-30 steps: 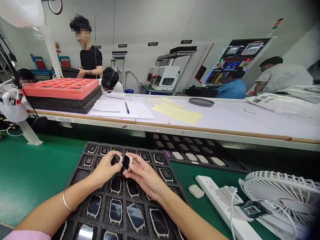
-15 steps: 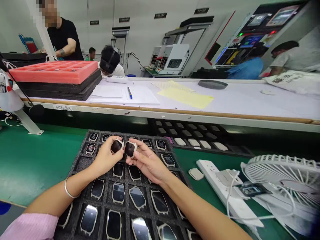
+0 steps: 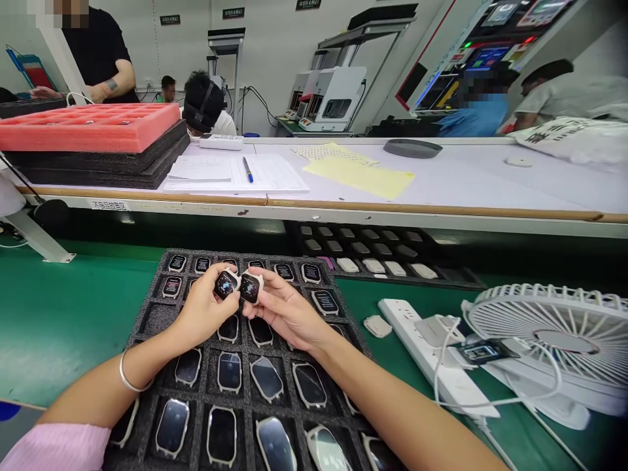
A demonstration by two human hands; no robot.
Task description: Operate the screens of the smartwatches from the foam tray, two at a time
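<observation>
My left hand (image 3: 209, 302) is closed on a smartwatch body (image 3: 226, 284) without a strap, its screen lit with a small bluish picture. A second lit smartwatch body (image 3: 251, 288) is gripped by my right hand (image 3: 287, 307), right beside the first, their edges close together or touching. Both are held above a black foam tray (image 3: 154, 319) whose compartments carry several more watch bodies. Toward the back of the tray, the watches show lines of text; those nearer me, such as one watch (image 3: 222, 435), have dark screens. My hands and forearms hide part of the tray.
On the right are a white power strip (image 3: 417, 333), a fan (image 3: 554, 340) and a pale watch-like piece (image 3: 377, 326). Behind, another tray (image 3: 461, 278) lies under a shelf (image 3: 343, 176) bearing papers, a pen (image 3: 248, 170) and red foam trays (image 3: 98, 127). Several people work beyond.
The two watch screens, dark before, are now lit with pictures. Both hands keep their hold. The whole view has shifted slightly.
</observation>
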